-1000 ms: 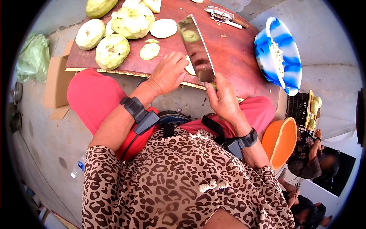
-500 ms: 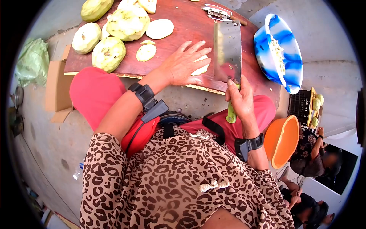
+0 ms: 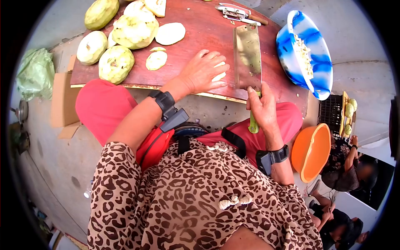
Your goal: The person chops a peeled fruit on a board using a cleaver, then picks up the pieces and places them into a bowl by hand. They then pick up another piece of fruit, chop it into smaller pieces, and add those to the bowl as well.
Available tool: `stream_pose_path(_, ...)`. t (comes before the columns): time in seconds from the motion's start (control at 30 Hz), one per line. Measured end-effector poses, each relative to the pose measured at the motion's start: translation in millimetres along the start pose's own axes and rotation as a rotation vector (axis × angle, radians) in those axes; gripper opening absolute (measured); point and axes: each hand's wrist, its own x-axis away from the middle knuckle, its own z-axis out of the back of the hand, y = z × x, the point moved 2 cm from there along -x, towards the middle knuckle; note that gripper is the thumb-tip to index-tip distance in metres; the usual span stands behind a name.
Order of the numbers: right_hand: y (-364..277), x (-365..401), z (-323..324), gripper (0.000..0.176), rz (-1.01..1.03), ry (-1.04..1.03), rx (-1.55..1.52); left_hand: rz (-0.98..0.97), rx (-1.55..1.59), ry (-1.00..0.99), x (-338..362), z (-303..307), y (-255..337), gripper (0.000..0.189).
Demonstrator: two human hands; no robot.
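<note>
My right hand [image 3: 262, 107] is wrapped round the green handle of a cleaver [image 3: 248, 56], whose broad blade lies over the red board [image 3: 196, 25]. Just left of the blade, my left hand [image 3: 204, 71] has its fingers bent over a pale slice [image 3: 219, 71], partly hidden under them. Peeled pale-green fruits [image 3: 135, 31] are grouped on the left of the board. A large cut slice [image 3: 170, 33] and a smaller one [image 3: 156, 61] lie between the fruits and my left hand.
A blue and white basin [image 3: 306, 54] with chopped pieces stands right of the board. Beyond the cleaver lie a peeler [image 3: 235, 12] and a wooden-handled tool. An orange basin [image 3: 310, 152] is at my right knee. Two people sit at the lower right. A cardboard box [image 3: 62, 100] stands left.
My left hand's spread fingers have drawn in and bent over the slice. The cleaver's blade has shifted slightly left. The whole view has moved a little.
</note>
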Motion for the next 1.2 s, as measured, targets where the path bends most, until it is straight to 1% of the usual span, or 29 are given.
stream_pose_path(0.07, 9.6, -3.6, 1.0, 0.017, 0.000, 0.010, 0.080, 0.133, 0.007, 0.018, -3.3, 0.5, 10.8, 0.053)
stream_pose_path(0.17, 15.5, -8.4, 2.4, 0.014, 0.098, 0.083, 0.316, 0.365, -0.036, 0.181, -8.8, -8.6, 23.3, 0.051)
stream_pose_path(0.27, -0.4, -7.1, 0.9, 0.014, 0.132, 0.093, 0.331, 0.562, -0.080, 0.247, -18.5, -17.3, 37.4, 0.061)
stream_pose_path(0.37, -2.1, -7.2, 2.1, 0.012, 0.153, 0.094, 0.345, 0.581, -0.049, 0.224, -18.3, -17.2, 40.7, 0.079)
stream_pose_path(0.47, 4.6, -7.6, 1.9, 0.014, 0.129, 0.084, 0.476, 0.566, 0.045, 0.082, -12.4, -7.3, 32.8, 0.094)
stream_pose_path(0.57, 0.1, -6.4, -5.4, 0.015, 0.178, 0.076, 0.497, 0.510, 0.035, -0.007, -3.1, 7.6, 20.5, 0.099)
stream_pose_path(0.7, -6.4, -5.6, -11.6, 0.016, 0.201, 0.048, 0.543, 0.355, 0.001, 0.014, 8.7, 2.3, 1.0, 0.093)
stream_pose_path(0.87, -14.6, -6.9, -20.1, 0.016, 0.189, 0.028, 0.564, 0.271, 0.002, 0.091, 10.5, -9.2, 3.1, 0.078)
stream_pose_path(1.0, -13.0, -6.2, -35.9, 0.016, 0.271, 0.036, 0.635, 0.294, -0.040, 0.092, 10.1, -11.1, 9.9, 0.067)
stream_pose_path(1.1, -17.1, -2.5, -43.3, 0.017, 0.215, 0.013, 0.730, 0.304, -0.023, 0.108, 10.0, -9.4, 13.1, 0.061)
stream_pose_path(1.2, -16.2, 0.8, -49.7, 0.017, 0.223, -0.030, 0.814, 0.308, -0.003, 0.095, 7.3, -7.3, 14.2, 0.058)
